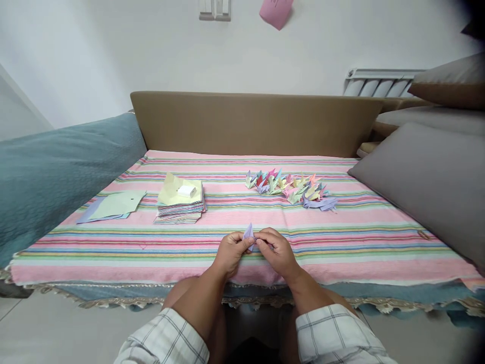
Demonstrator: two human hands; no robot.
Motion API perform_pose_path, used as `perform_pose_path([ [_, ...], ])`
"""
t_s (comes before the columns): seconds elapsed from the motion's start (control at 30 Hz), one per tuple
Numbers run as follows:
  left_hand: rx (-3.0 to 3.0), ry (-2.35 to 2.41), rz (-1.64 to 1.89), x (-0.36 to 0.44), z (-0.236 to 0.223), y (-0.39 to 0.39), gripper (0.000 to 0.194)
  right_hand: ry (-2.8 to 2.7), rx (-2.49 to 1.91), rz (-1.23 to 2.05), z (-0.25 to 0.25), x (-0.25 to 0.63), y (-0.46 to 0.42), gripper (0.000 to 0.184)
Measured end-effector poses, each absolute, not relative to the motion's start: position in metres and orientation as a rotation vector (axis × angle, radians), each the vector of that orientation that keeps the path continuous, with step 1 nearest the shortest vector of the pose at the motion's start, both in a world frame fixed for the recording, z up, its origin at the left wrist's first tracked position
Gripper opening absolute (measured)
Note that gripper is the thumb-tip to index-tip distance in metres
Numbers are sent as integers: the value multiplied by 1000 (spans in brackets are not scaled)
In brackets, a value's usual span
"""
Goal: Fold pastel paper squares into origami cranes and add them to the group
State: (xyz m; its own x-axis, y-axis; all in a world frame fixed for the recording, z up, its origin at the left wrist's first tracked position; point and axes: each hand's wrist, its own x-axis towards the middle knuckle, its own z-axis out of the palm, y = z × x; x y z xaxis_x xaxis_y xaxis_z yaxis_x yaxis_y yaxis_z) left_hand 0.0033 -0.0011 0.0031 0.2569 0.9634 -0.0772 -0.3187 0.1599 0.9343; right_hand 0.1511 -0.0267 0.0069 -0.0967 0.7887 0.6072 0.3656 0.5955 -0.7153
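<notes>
A small folded piece of lavender paper (pixel 248 231) is held between my two hands, its pointed tip upward. My left hand (pixel 232 251) pinches it from the left, thumb in front. From the right, my right hand (pixel 276 249) has thumb and fingertips closed on the paper's edge; the fingers hide part of the fold. Beyond my hands, to the right, lies a cluster of folded paper cranes (pixel 290 186) in many colours. To the left is a stack of coloured paper squares (pixel 181 208) with a small white block (pixel 187 191) on top.
Loose green and lavender sheets (pixel 120 205) lie at the far left on the striped cloth (pixel 227 205). A blue-covered armrest (pixel 68 162) bounds the left side, grey cushions (pixel 420 187) the right. A brown backrest (pixel 257 124) stands behind.
</notes>
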Motion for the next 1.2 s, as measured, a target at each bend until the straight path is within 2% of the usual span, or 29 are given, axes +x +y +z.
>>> perform_pose_path([
  [0.27,969,828,1097,4,2,-1,34,-1324,-1017,844,-4,143,-26,16],
  [0.83,746,637,1197,7,7,-3,30,-1145,-925,1077,-3,125,-27,25],
  [1.2,839,657,1319,9,-1,-2,20,-1289,-1019,1034,-2,125,-27,25],
])
